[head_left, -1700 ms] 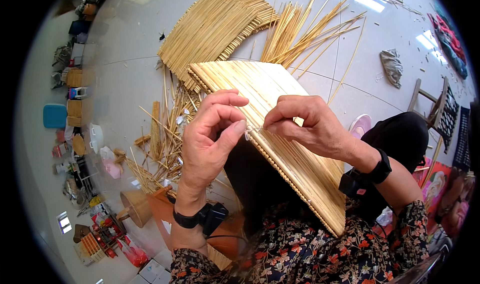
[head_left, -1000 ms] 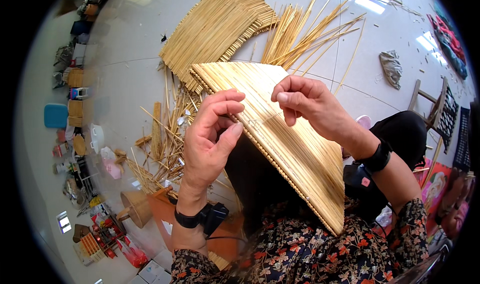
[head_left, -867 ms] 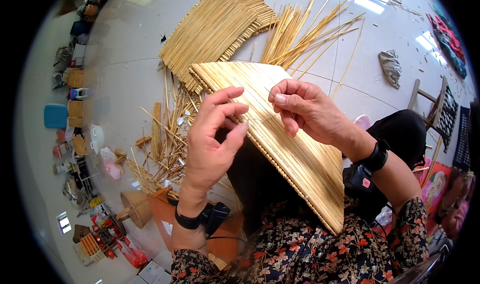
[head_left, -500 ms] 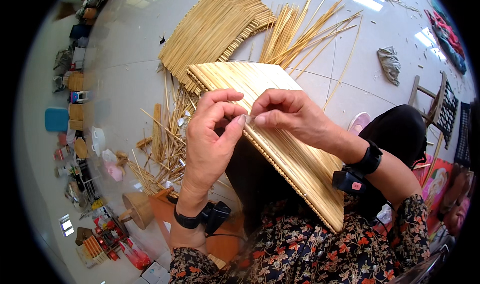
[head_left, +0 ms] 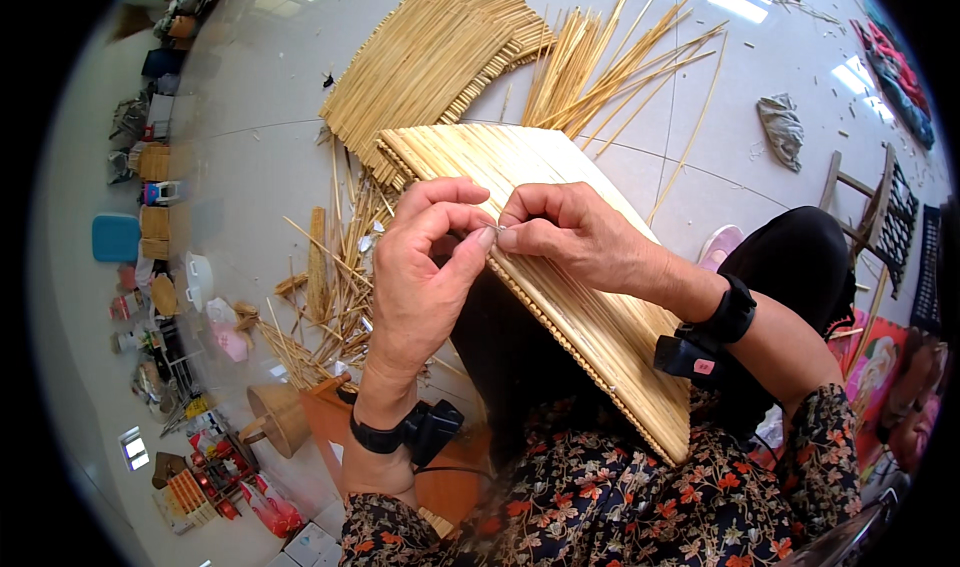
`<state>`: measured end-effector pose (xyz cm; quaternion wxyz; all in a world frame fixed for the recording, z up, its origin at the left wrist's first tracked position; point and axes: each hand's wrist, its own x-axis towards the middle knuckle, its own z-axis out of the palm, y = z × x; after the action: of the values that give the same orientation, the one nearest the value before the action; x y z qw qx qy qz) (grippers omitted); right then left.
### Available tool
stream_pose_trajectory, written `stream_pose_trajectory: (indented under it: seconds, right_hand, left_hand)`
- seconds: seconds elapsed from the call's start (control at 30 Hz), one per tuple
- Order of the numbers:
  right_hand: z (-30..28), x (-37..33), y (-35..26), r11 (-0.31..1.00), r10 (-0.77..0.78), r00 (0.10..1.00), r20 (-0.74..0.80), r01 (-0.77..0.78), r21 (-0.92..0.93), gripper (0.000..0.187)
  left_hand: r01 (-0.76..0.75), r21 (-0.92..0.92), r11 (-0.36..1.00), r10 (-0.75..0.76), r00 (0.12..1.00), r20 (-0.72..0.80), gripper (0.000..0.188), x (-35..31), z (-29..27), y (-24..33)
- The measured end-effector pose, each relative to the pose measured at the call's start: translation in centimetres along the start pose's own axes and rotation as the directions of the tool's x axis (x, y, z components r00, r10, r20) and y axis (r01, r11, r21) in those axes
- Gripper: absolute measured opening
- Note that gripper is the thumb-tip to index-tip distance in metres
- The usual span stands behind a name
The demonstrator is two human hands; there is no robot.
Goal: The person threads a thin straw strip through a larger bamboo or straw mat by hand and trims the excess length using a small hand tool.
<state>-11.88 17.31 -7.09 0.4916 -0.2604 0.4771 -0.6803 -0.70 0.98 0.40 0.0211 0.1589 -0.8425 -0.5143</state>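
Note:
Across my lap lies a slanted panel of pale straw-coloured stalks [head_left: 590, 277], laid side by side, with a beaded-looking row of cut ends along its lower left edge. Over that edge my left hand [head_left: 425, 267] pinches with thumb and forefinger, its other fingers curled. Just to its right, my right hand [head_left: 585, 235] is also closed in a pinch above the panel. The fingertips of both hands nearly meet at a thin needle-like piece [head_left: 492, 226], too small to make out clearly. Each wrist wears a black strap with a small device.
Finished-looking stalk panels [head_left: 420, 62] are stacked on the tiled floor ahead, beside a fan of loose stalks [head_left: 580, 72]. Stalk scraps [head_left: 340, 267] litter the left. A grey cloth [head_left: 780, 130] and a chair [head_left: 875, 207] are at right; a wooden bucket-like vessel [head_left: 280, 417] stands lower left.
The right fingertips have shifted slightly left and curled more tightly towards the left thumb. A thin sliver now shows between the hands. The panel has hardly moved.

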Motion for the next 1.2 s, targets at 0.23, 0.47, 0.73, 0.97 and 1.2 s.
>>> stream_pose_trajectory:
  seconds: [0.23,0.47,0.73,0.97,1.2]
  right_hand:
    - [-0.1,0.2,-0.2,0.989,0.041,0.998,0.037,-0.046,0.141,0.014]
    - [-1.4,-0.2,-0.5,1.0,-0.004,0.999,-0.04,0.005,0.028,0.016]
    - [0.0,-0.5,0.2,0.998,-0.038,0.993,-0.113,0.044,0.048,0.018]
    - [0.6,0.1,0.2,0.999,0.003,0.997,-0.075,0.0,0.041,0.016]
    - [0.2,-0.2,-0.2,0.952,0.049,0.998,0.028,-0.055,0.3,0.01]
  left_hand:
    - [-0.042,-0.011,0.999,0.042,0.999,-0.023,0.006,0.0,0.0,-0.6]
    - [-0.017,-0.005,1.0,0.017,0.999,-0.037,0.007,-0.1,-0.1,-0.6]
    - [-0.017,0.004,1.0,0.018,0.999,-0.028,0.007,-0.1,-0.1,-0.4]
    - [0.044,-0.04,0.998,-0.043,0.999,0.025,0.006,-0.1,-0.4,-0.3]
    - [-0.04,0.032,0.999,0.039,0.999,0.031,0.008,0.0,-0.5,-0.3]
